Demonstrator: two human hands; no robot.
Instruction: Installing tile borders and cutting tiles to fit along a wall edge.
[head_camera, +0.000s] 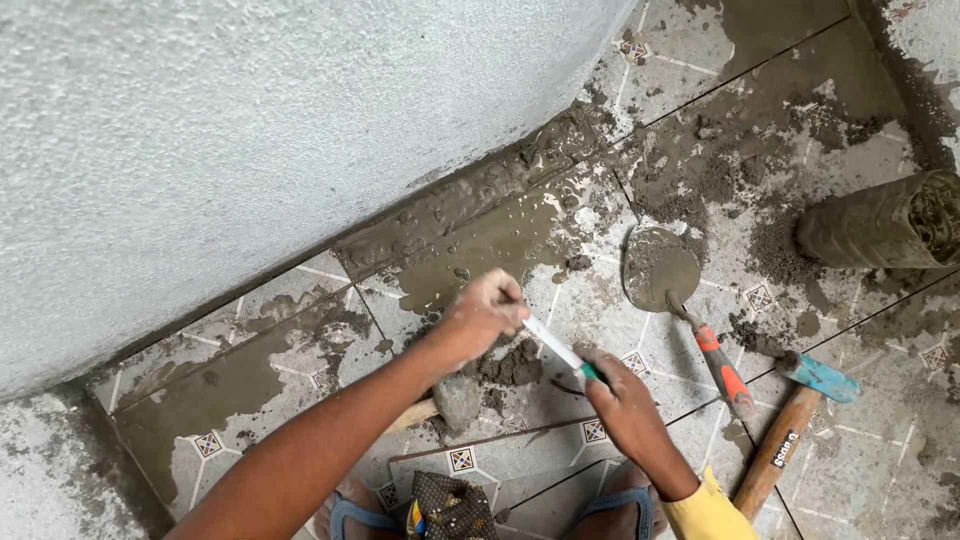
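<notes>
My left hand (485, 315) and my right hand (622, 398) each grip one end of a thin white stick with a green tip (560, 352), held level just above the patterned floor tiles (640, 365). The left hand holds the white end, the right hand the green end. Under the stick lies a dark heap of wet mortar (515, 365). A grey lump (457, 400) sits below my left wrist. Wet mortar fills the strip along the foot of the white textured wall (250, 130).
A mortar-caked trowel (662, 270) with an orange handle lies right of my hands. Beside it lies a hammer (790, 430) with a blue head and wooden handle. A mortar-coated bucket (880, 225) lies on its side at the right edge. My feet in blue sandals (350, 515) are at the bottom.
</notes>
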